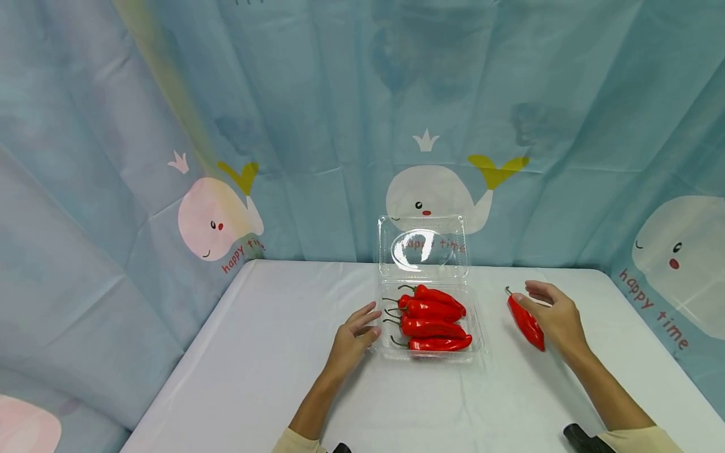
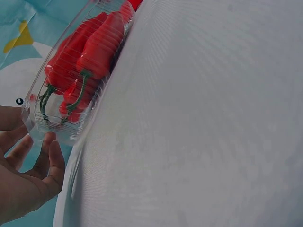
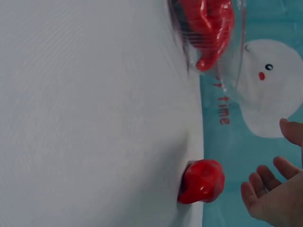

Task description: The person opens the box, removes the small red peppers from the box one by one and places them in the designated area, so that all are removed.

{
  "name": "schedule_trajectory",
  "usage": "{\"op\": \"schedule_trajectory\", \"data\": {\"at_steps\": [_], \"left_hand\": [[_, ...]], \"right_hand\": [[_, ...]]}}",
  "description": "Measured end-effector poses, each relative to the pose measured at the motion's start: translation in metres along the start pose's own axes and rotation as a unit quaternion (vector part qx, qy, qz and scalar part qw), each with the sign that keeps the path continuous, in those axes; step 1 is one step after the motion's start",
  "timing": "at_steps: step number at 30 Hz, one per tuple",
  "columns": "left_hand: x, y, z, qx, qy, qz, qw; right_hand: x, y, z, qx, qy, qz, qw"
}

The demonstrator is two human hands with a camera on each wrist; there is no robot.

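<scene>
Several shiny red peppers (image 1: 432,328) with green stems lie side by side in a clear plastic clamshell box (image 1: 477,333). Its lid (image 1: 387,255) stands raised at the back. My left hand (image 1: 347,345) is at the box's left side, fingers relaxed and spread. In the left wrist view, the fingertips (image 2: 49,138) are right at the box's end. A single red pepper (image 1: 527,323) lies on the table to the right of the box, stem pointing away. Over it is my right hand (image 1: 557,321); the right wrist view shows its loosely bent fingers (image 3: 258,182) apart from the pepper.
A white cloth covers the table (image 1: 272,327). Behind it and along the sides hangs a blue curtain (image 1: 317,126) printed with whales. Black straps (image 1: 586,438) show at the wrists near the front edge of the head view.
</scene>
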State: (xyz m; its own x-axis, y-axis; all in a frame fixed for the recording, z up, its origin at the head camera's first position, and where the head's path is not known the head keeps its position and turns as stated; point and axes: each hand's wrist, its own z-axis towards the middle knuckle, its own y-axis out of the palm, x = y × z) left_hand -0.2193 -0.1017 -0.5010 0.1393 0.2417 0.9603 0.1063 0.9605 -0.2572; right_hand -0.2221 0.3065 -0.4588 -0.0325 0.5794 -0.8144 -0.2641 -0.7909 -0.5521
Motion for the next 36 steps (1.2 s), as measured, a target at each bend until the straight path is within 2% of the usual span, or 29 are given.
{"op": "schedule_trajectory", "data": {"at_steps": [11, 21, 26, 36], "left_hand": [[0.001, -0.001, 0.000, -0.002, -0.001, -0.011, 0.9999], [0.002, -0.001, -0.001, -0.003, 0.015, -0.032, 0.9994], [0.002, -0.001, -0.001, -0.004, 0.012, -0.029, 0.9995], [0.003, -0.001, 0.000, -0.004, 0.015, -0.034, 0.9993]], "right_hand": [[-0.024, 0.010, -0.010, -0.015, -0.062, 0.027, 0.9976], [-0.041, 0.022, -0.020, -0.058, -0.129, 0.079, 0.9868], [-0.047, 0.028, -0.022, -0.081, -0.145, 0.103, 0.9806], [-0.054, 0.040, -0.026, -0.115, -0.172, 0.112, 0.9719]]}}
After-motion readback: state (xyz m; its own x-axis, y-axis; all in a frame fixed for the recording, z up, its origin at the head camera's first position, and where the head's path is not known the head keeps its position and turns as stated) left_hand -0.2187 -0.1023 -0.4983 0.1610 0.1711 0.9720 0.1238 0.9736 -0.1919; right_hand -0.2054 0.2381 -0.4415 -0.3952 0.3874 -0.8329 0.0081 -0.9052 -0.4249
